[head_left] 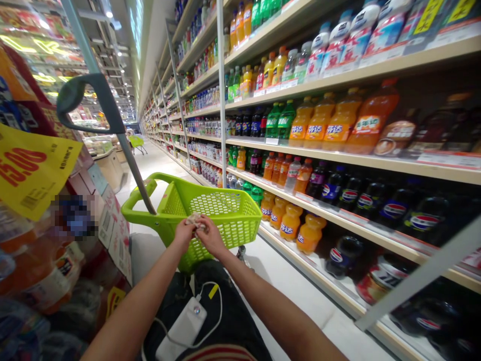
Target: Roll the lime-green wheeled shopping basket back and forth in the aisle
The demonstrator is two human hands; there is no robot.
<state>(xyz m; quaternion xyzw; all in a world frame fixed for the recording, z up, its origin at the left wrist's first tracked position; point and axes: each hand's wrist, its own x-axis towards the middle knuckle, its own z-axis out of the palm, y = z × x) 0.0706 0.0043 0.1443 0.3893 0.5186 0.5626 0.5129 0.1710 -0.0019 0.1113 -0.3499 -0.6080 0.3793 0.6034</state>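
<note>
Small crumpled pale wad, maybe tissue or paper [195, 221], pinched between left hand [185, 235] and right hand [212, 236], both narrow around it, fingertips touching it, just above lime-green plastic mesh basket [225, 210] on grey-poled cart. White power bank [184, 326] with cable hangs at the person's front. Right: shelf [338, 160] of plastic Fanta bottles [319, 125], orange, and dark Pepsi bottles [394, 210]. Left: yellow tag reading 15.00 [30, 168].
</note>
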